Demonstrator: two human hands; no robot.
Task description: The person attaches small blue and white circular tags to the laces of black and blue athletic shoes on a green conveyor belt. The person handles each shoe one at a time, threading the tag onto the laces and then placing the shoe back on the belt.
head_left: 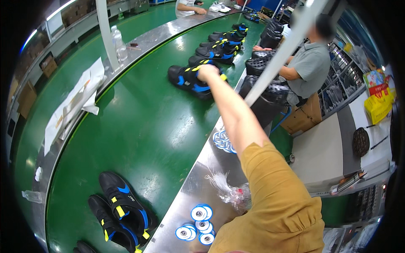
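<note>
My right hand (207, 71) reaches far out over the green conveyor belt (139, 130), on an arm in a mustard-yellow sleeve. Its fingers are closed on top of a pair of black shoes (187, 79) with blue and yellow trim that lies on the belt. Beyond it, more pairs of the same shoes (219, 48) line up along the belt. Another such pair (122, 211) lies on the belt at the lower left, close to me. My left hand is out of the picture.
A seated person in a grey shirt (310, 65) works to the right of the belt beside black baskets (265, 101). On the steel edge near me lie white tape rolls (198, 223) and a plastic bag (230, 194). A water bottle (119, 42) and white sheets (76, 101) sit on the far side.
</note>
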